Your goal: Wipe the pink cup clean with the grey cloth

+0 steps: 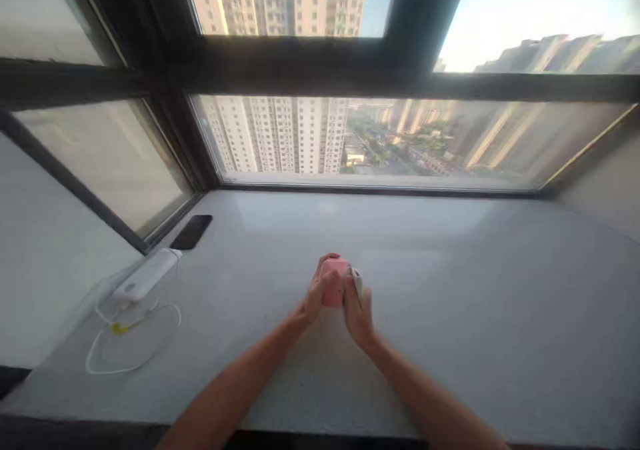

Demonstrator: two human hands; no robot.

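Above the middle of the pale sill, my left hand (313, 298) is closed around the left side of a small pink block-like object (334, 297), its thumb across the front. My right hand (359, 315) grips a small white rounded object (357, 278) with a dark spot on it, pressed against the pink one's right side. Both pieces are too small and blurred to name more exactly. The fingers behind them are mostly hidden.
A dark phone (192, 232) lies at the sill's (450, 317) left, by the window frame (310, 63). Nearer me are a white power strip (149, 275) and a looped white cable (113, 372) with a yellow tag (120, 329). Tall buildings stand outside.
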